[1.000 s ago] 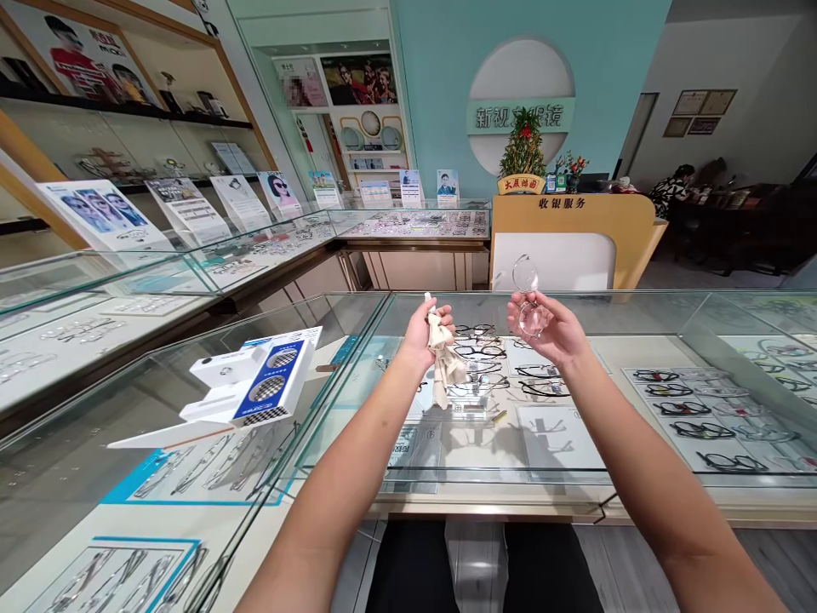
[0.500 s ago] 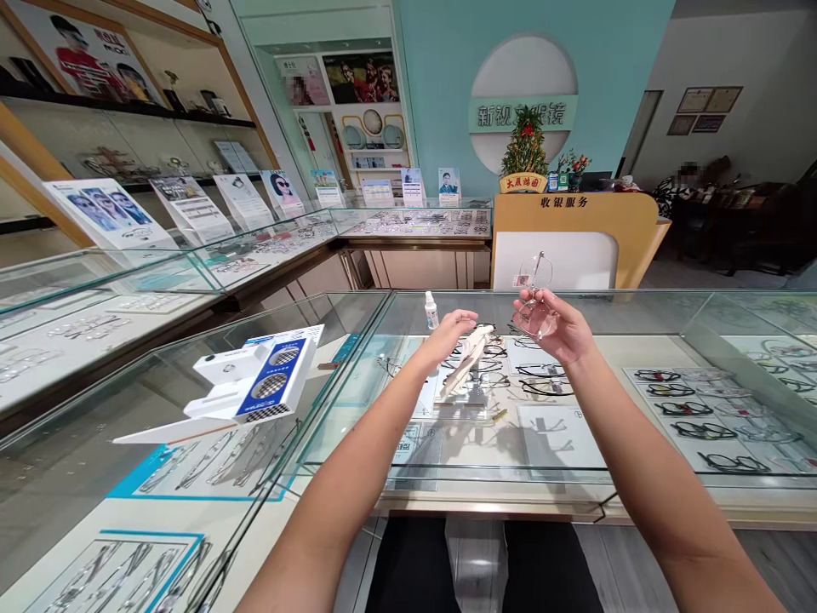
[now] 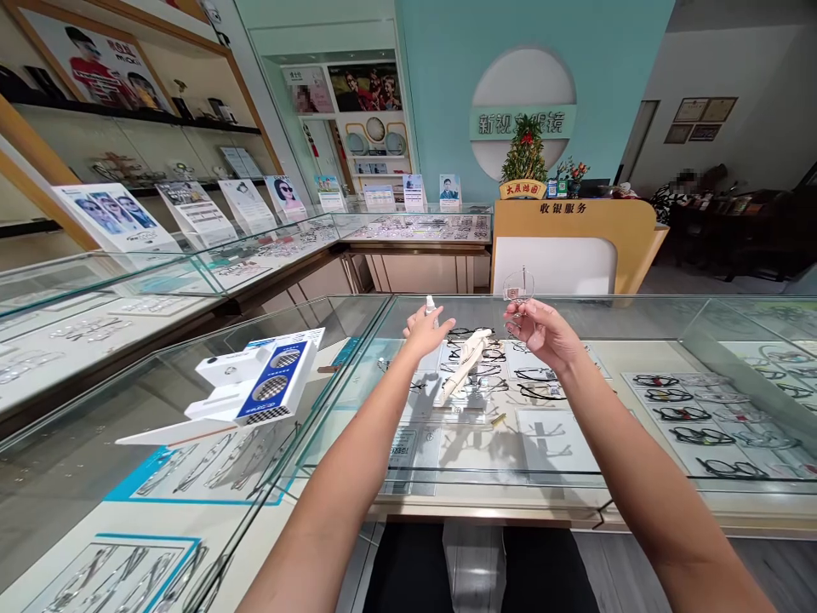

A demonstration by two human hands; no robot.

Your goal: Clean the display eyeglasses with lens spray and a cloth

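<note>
My left hand (image 3: 426,334) is at a small white bottle (image 3: 430,302) standing on the glass counter, its fingers spread and the thumb held apart; they hide most of the bottle. Whether they touch it is hard to tell. My right hand (image 3: 542,330), closed in a pinch, holds up a pair of thin-rimmed eyeglasses (image 3: 519,288) with clear lenses. A small tag shows on a lens. Between my hands a crumpled cream cloth (image 3: 469,362) lies on the counter. Rows of dark-framed glasses are visible under the glass.
The glass display counter (image 3: 485,478) stretches in front of me. At left a white and blue open box (image 3: 274,383) sits on the glass. A small golden item (image 3: 499,419) lies near the cloth. Farther back are more showcases and a yellow-and-white cashier desk (image 3: 638,223).
My left hand has moved left from beside the cloth to the white bottle. My right hand has shifted slightly left and down with the eyeglasses, which have turned.
</note>
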